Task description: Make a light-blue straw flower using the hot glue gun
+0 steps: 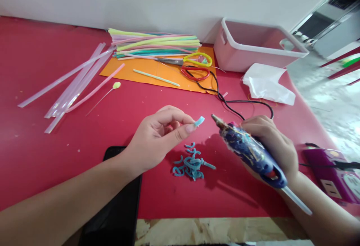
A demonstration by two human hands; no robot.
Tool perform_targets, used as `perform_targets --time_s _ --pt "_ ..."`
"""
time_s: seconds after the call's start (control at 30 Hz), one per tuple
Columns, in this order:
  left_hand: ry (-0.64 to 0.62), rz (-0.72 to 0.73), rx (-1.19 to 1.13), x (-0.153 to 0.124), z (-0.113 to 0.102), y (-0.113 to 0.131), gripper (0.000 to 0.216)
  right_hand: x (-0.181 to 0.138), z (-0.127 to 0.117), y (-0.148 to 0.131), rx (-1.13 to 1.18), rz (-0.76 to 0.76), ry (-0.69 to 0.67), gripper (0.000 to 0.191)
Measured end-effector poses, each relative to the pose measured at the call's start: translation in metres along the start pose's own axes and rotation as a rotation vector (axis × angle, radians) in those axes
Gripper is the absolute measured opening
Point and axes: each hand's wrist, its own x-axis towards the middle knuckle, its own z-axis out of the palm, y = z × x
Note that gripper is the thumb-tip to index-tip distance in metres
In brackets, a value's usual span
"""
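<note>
Between the thumb and forefinger of my left hand (160, 137) is a short blue piece of pipe cleaner (199, 121), its free end pointing up and right. My right hand (271, 141) grips a blue hot glue gun (250, 152), crusted with old glue. The gun's nozzle points up and left, a small gap away from the blue piece. A clear glue stick (296, 200) juts from its back end. Below both hands, a small heap of curled blue pipe cleaner pieces (192, 166) lies on the red tabletop (168, 204).
Behind lie a bundle of coloured pipe cleaners (157, 43), scissors (174, 62) and an orange sheet (123, 74). Clear glue sticks (75, 84) are at left, beside a yellow-tipped wire (116, 85). A pink bin (253, 51), a black cord (233, 107), a phone (112, 208) and a purple power strip (329, 174) surround the hands.
</note>
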Motion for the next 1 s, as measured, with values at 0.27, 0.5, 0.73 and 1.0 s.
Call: perform_targets --time_s 0.27,0.5,0.73,1.0 --pt "-0.011 -0.032 0.017 0.0020 0.0006 0.0018 0.008 0.0013 0.0033 0.0021 -0.027 0.005 -0.053 0.021" --pt "-0.008 -0.040 0.029 0.0006 -0.0003 0.0033 0.009 0.0005 0.0011 0.0010 -0.043 -0.004 -0.050 0.020" --pt "-0.008 -0.055 0.030 0.0002 0.0011 0.0041 0.008 0.0007 0.0011 0.0030 -0.048 -0.039 -0.051 0.021" --pt "-0.014 -0.078 0.018 0.0000 0.0001 0.0040 0.009 0.0014 0.0000 0.0005 -0.081 -0.026 -0.056 0.018"
